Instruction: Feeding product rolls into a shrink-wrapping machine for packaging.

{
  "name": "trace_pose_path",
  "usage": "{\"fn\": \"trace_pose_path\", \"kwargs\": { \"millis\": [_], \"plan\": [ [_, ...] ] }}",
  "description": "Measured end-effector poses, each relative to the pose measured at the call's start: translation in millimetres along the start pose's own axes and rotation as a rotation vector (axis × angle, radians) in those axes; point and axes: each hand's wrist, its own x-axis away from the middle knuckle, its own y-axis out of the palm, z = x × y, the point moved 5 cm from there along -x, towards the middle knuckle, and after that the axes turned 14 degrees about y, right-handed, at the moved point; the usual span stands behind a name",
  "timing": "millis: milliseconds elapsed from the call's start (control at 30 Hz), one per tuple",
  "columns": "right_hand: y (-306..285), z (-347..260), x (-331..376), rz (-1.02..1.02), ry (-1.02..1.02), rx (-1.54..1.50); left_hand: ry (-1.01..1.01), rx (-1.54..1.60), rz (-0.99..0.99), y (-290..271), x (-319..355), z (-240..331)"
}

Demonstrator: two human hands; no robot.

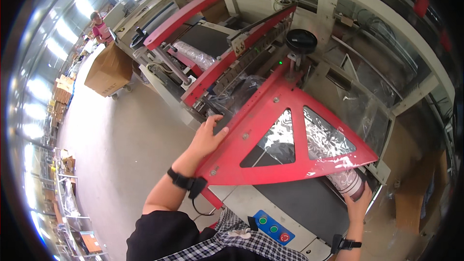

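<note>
My left hand is at the left edge of a red triangular metal frame with cut-out windows. Its thumb and fingers are apart, close to crumpled clear plastic film by the sealing bar. My right hand is wrapped around the near end of a patterned pink-and-white roll. The roll lies tilted on a dark bed, partly under the red frame, and shiny clear film shows over it through the window. Another film-wrapped roll lies on the conveyor behind the sealing bar.
A panel with green and red buttons sits on the machine's near side. A black round knob stands above the frame's far corner. A cardboard box on wheels is at far left, with a person behind it. Another box stands right.
</note>
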Motion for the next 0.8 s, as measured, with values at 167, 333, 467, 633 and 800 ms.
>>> {"fn": "trace_pose_path", "kwargs": {
  "millis": [167,333,467,633,800],
  "plan": [
    [56.3,19.6,7.6,-0.213,0.471,-0.577,-0.452,1.105,-0.307,33.6,-39.0,-16.0],
    [80.1,-13.9,6.4,-0.245,0.448,-0.768,-0.376,1.256,-0.338,41.6,-55.6,-42.2],
    [99.2,-33.4,6.9,-0.332,0.478,-0.935,-0.378,1.244,-0.229,38.2,-44.7,-55.4],
    [99.3,-74.1,10.3,-0.52,0.407,-1.123,-0.442,1.227,-0.101,30.2,-26.9,-64.8],
    [93.6,-118.1,23.9,-0.8,0.381,-1.416,-0.492,1.201,0.014,18.3,-22.5,-71.7]
  ]
}}
